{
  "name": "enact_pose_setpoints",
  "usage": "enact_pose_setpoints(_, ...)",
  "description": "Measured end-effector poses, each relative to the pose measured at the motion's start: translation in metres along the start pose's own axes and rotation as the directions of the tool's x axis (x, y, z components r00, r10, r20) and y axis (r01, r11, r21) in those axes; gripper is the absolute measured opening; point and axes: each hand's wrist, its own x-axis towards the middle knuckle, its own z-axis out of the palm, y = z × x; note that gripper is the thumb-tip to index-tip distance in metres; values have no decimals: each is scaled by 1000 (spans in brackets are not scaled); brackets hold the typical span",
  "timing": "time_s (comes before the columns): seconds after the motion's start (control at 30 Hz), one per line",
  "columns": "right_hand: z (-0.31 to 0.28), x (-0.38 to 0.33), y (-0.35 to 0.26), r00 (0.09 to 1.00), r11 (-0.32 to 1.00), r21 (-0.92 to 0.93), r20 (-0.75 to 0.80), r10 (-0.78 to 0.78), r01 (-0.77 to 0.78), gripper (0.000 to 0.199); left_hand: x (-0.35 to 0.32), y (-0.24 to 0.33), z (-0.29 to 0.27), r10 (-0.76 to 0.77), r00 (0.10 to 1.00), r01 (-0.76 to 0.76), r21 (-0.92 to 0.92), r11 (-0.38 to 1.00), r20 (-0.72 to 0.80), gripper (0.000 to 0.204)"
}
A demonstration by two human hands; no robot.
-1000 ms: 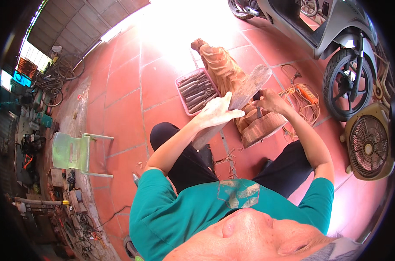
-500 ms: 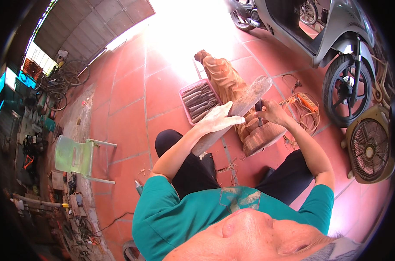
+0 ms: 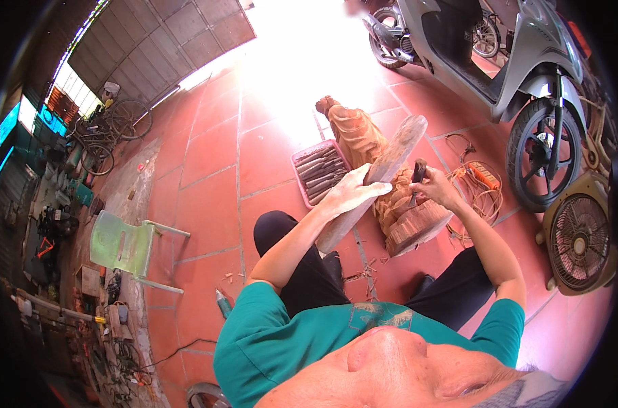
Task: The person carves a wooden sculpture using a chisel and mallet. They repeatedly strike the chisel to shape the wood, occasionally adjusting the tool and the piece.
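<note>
Two bare hands are busy near the middle of the frame. The left hand (image 3: 353, 190) is curled round the middle of a long wooden club (image 3: 401, 147), its thumb lying across it. The right hand (image 3: 441, 190), just right of the club, has its fingers wrapped around a dark-handled chisel (image 3: 419, 171). The chisel points down at a carved wooden statue (image 3: 358, 134), which lies on the red tile floor (image 3: 207, 166) from the upper middle of the frame to the centre. Whether the blade touches the wood is too small to tell. A pink tray (image 3: 301, 182) of tools (image 3: 320, 172) sits just left of the statue. To cut well, the person should probably hold the chisel firmly, tap its top straight on with small hits, and leave the fingers below that top.
</note>
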Motion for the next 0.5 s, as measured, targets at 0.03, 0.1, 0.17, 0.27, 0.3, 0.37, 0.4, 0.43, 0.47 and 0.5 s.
enact_pose_setpoints(0.03, 3, 0, 0, 1000, 1000, -27, -2, -16, 16, 26, -2, 3, 2, 22, 1000, -22, -9, 1000, -5, 73)
enact_pose_setpoints(0.1, 3, 2, 1, 999, 994, -102, 18, -42, 44, 27, -4, 6, 2, 60, 998, -60, 8, 998, -18, 74)
enact_pose_setpoints(0.17, 2, 1, -2, 999, 993, -113, 45, 20, -15, 28, -5, 6, 1, 93, 995, -91, 62, 994, -29, 74)
enact_pose_setpoints(0.27, 4, 0, -3, 999, 994, -111, 47, 6, -1, 28, -4, -2, 1, 131, 989, -127, 55, 990, -65, 71)
enact_pose_setpoints(0.3, 4, -1, -6, 998, 995, -103, 54, -7, 12, 29, -4, -2, 1, 124, 990, -119, 73, 990, -70, 68)
enact_pose_setpoints(0.37, 6, -5, -16, 998, 996, -82, 63, -27, 32, 30, -7, 5, -1, 109, 992, -101, 109, 989, -70, 61)
enact_pose_setpoints(0.4, 5, -6, -15, 997, 988, -150, 68, -29, 39, 31, -7, 10, 3, 113, 990, -106, 82, 991, -81, 51)
enact_pose_setpoints(0.43, 3, -2, -13, 997, 975, -217, 75, -29, 44, 32, -5, 12, 4, 190, 973, -179, 88, 980, -130, 45)
enact_pose_setpoints(0.47, 1, 0, -10, 997, 960, -278, 79, -16, 38, 33, -4, 13, 4, 211, 965, -201, 77, 976, -155, 45)
enact_pose_setpoints(0.5, 1, 1, -10, 996, 968, -248, 84, -26, 46, 35, -4, 13, 4, 224, 959, -217, 62, 974, -175, 44)
